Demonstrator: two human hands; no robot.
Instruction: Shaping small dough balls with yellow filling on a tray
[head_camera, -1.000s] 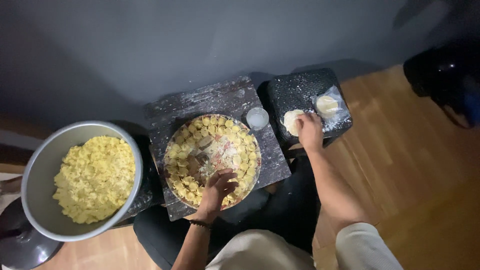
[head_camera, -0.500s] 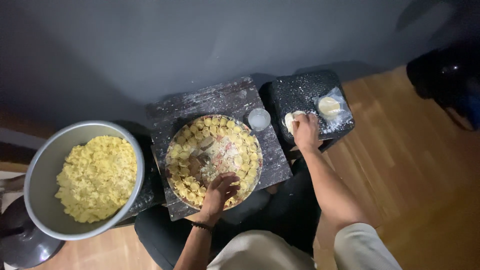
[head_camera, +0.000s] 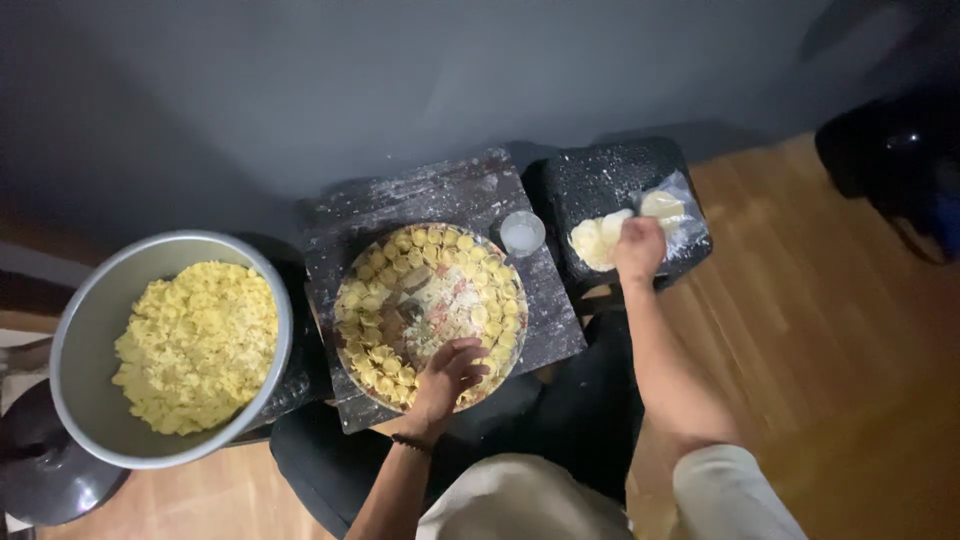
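Note:
A round tray (head_camera: 352, 345) sits on a dark floured board (head_camera: 440, 195) in front of me, ringed with rows of small folded yellow dumplings (head_camera: 420, 243) and dusted with flour in the middle. My left hand (head_camera: 447, 375) rests at the tray's near edge, fingers curled among the dumplings; whether it holds one is unclear. My right hand (head_camera: 640, 250) reaches to a small dark stool (head_camera: 610, 175) on the right and is closed over a stack of pale dough rounds (head_camera: 592, 240).
A big metal bowl (head_camera: 90, 330) heaped with finished dumplings (head_camera: 200, 345) stands at the left. A small white cup (head_camera: 522, 233) sits between tray and stool. A plastic-wrapped dough piece (head_camera: 662, 205) lies on the stool. Wooden floor at right, dark wall behind.
My right hand has shifted slightly over the dough rounds on the stool. My left hand stays at the tray's near edge with small finger movements.

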